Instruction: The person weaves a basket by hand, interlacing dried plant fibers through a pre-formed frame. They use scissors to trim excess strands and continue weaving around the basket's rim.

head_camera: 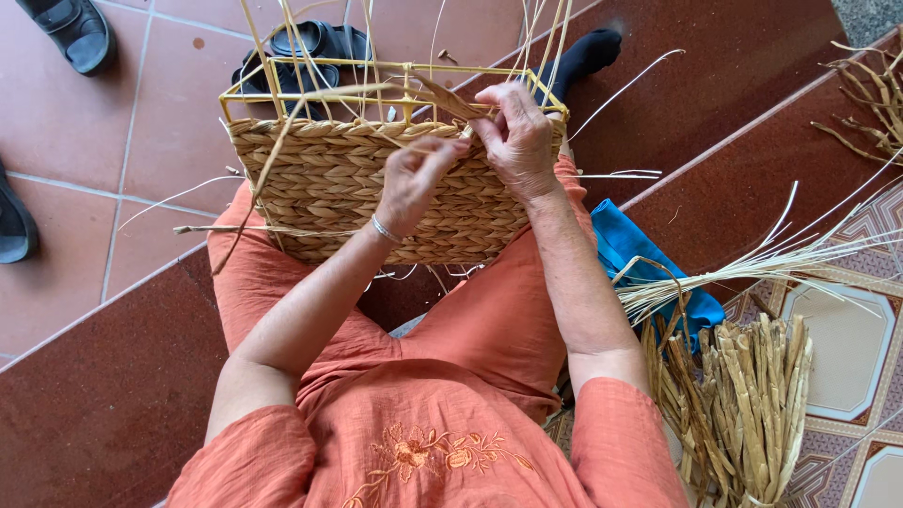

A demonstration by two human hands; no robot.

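Note:
A half-woven straw basket (320,193) on a yellow wire frame (376,71) rests on my knees, its woven wall facing me. My left hand (414,179), with a thin bracelet at the wrist, pinches a straw strand at the top of the woven wall. Just to its right, my right hand (517,136) grips a flat dried strand (442,97) and holds it against the frame's top rail. Loose thin reeds stick up from the frame.
A bundle of dried straw (738,404) stands at my right side, with thin pale reeds (752,263) lying over a blue cloth (630,249). Black sandals (315,47) lie beyond the basket; another (75,33) sits at the top left. More straw (870,94) lies far right.

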